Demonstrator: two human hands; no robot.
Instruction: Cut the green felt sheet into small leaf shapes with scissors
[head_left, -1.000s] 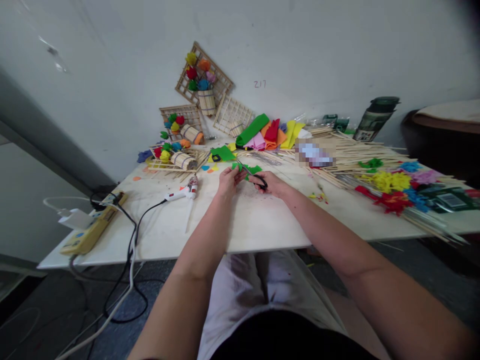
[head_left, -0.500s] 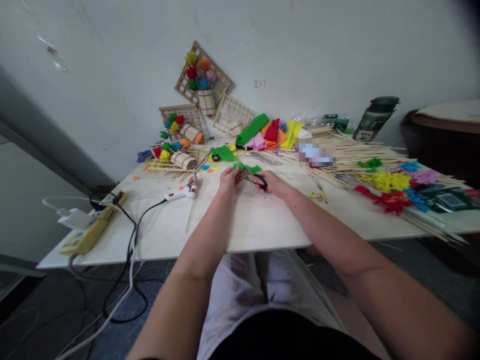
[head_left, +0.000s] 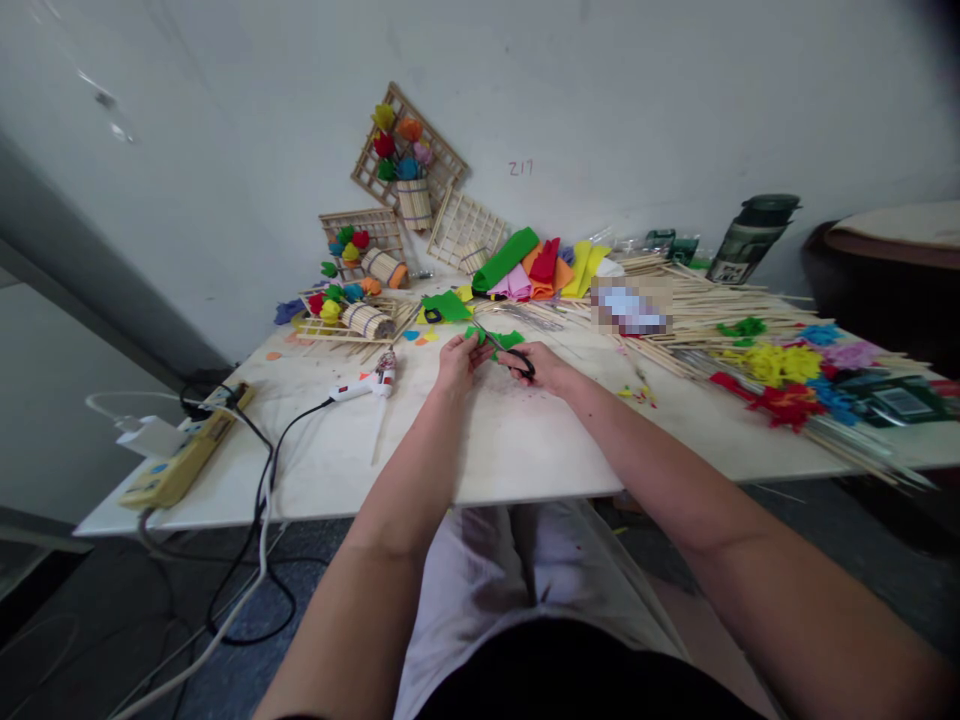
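Note:
My left hand point(head_left: 455, 362) pinches a small piece of green felt point(head_left: 501, 339) above the middle of the white table point(head_left: 525, 440). My right hand point(head_left: 546, 369) is closed on black-handled scissors point(head_left: 516, 358), whose blades point up and left into the green felt. The two hands sit close together, a little apart from each other. A larger green felt sheet point(head_left: 447, 306) lies just behind them.
A white glue gun point(head_left: 365, 383) lies left of my hands, its cord running to a power strip point(head_left: 180, 462) at the table's left edge. Wooden lattice pieces with coloured flowers point(head_left: 397, 160) lean on the wall. Folded felt point(head_left: 536, 265), wooden sticks point(head_left: 712, 300), felt flowers point(head_left: 780, 375) and a dark bottle point(head_left: 750, 238) fill the right.

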